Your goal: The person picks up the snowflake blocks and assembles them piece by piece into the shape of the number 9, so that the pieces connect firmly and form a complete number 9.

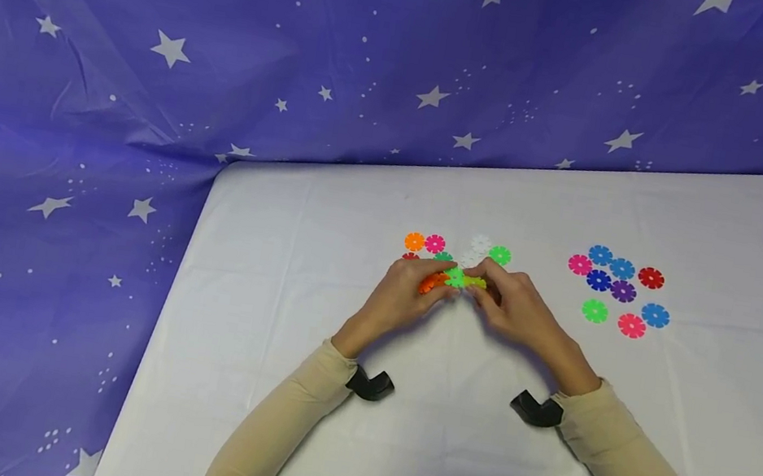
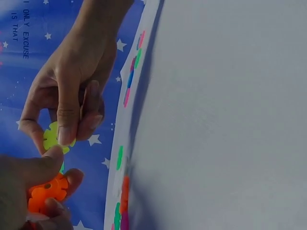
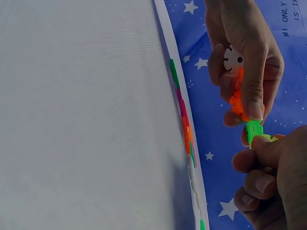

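Note:
My left hand (image 1: pixel 402 299) grips a chain of interlocking plastic discs. Orange discs (image 2: pixel 49 191) lie between its thumb and fingers, and a green disc (image 1: pixel 454 277) joins on at the fingertips. A white notched disc (image 3: pixel 230 59) shows behind the fingers of that hand in the right wrist view. Facing it, my right hand (image 1: pixel 522 312) pinches a yellow-green disc (image 2: pixel 52 138) between thumb and fingers, right at the green disc's edge. Both hands meet above the white table, fingertips close together; the joint between green and yellow-green is partly hidden by fingers.
Loose discs lie just beyond the hands, among them an orange one (image 1: pixel 414 241), a pink one (image 1: pixel 435 243), a white one (image 1: pixel 480 243) and a green one (image 1: pixel 501 255). Several more, including a red disc (image 1: pixel 651 278), are scattered to the right on the white tablecloth (image 1: pixel 722 388).

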A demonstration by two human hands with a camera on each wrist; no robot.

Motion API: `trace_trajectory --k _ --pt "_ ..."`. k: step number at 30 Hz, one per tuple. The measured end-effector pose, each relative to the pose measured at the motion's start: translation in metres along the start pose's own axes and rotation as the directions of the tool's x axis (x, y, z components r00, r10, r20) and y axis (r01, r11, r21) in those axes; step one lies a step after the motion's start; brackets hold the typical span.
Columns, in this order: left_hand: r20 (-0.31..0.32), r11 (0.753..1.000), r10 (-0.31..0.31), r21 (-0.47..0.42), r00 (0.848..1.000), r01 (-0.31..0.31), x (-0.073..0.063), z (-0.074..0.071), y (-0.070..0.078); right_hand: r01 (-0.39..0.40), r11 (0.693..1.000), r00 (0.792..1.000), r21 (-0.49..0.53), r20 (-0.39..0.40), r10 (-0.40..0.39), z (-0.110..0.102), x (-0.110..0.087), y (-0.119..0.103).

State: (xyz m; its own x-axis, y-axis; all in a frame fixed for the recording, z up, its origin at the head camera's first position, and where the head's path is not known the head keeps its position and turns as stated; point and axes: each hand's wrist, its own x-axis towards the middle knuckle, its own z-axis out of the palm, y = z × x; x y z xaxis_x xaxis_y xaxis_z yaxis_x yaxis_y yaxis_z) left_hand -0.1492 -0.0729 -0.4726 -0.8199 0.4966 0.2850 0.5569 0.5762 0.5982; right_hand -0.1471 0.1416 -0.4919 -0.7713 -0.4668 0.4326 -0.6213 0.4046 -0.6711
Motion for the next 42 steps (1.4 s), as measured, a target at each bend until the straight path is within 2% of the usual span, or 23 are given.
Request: trace_trajectory --k 6,13,17,20,23,26,29,33,36,39,42 --pt "0.009 0.999 -0.017 -0.038 1.000 0.017 0.000 -0.002 0.003 0.025 0.999 0.999 0.024 -0.026 -0.024 0.001 0.002 0.000" --pt "0.026 0.998 -0.034 -0.049 0.999 0.035 0.001 -0.001 0.005 0.022 0.999 1.000 0.031 0.015 -0.023 0.003 0.001 0.000" --pt "0.037 0.995 -0.102 0.015 0.994 0.102 0.003 0.001 0.005 -0.041 0.999 0.998 0.018 0.054 0.040 -0.003 -0.001 0.005" --pt "0.046 0.982 -0.180 0.057 0.983 0.178 0.003 0.001 0.002 -0.114 0.993 0.993 -0.025 0.034 0.115 -0.013 -0.003 0.013" --pt "0.075 0.972 -0.234 0.043 0.969 0.231 0.004 0.000 -0.002 -0.219 0.971 0.976 -0.090 -0.009 0.220 -0.023 -0.008 0.025" --pt "0.099 0.970 -0.242 0.006 0.965 0.243 0.003 -0.001 -0.005 -0.324 0.934 0.945 -0.148 -0.009 0.326 -0.028 -0.010 0.032" --pt "0.100 0.973 -0.227 -0.011 0.969 0.229 0.003 0.001 -0.007 -0.392 0.899 0.917 -0.196 0.001 0.400 -0.025 -0.010 0.035" --pt "0.106 0.979 -0.199 -0.020 0.974 0.202 0.004 0.001 -0.007 -0.422 0.858 0.900 -0.294 -0.020 0.435 -0.020 -0.006 0.035" --pt "0.107 0.982 -0.182 -0.035 0.977 0.187 0.004 0.001 -0.008 -0.426 0.842 0.896 -0.332 -0.026 0.444 -0.017 -0.005 0.034" --pt "0.106 0.979 -0.191 -0.055 0.976 0.197 0.002 0.001 -0.007 -0.429 0.839 0.894 -0.334 -0.021 0.448 -0.016 -0.005 0.034" --pt "0.114 0.975 -0.209 -0.059 0.971 0.216 0.001 0.003 -0.007 -0.426 0.853 0.896 -0.301 -0.012 0.444 -0.017 -0.005 0.033"
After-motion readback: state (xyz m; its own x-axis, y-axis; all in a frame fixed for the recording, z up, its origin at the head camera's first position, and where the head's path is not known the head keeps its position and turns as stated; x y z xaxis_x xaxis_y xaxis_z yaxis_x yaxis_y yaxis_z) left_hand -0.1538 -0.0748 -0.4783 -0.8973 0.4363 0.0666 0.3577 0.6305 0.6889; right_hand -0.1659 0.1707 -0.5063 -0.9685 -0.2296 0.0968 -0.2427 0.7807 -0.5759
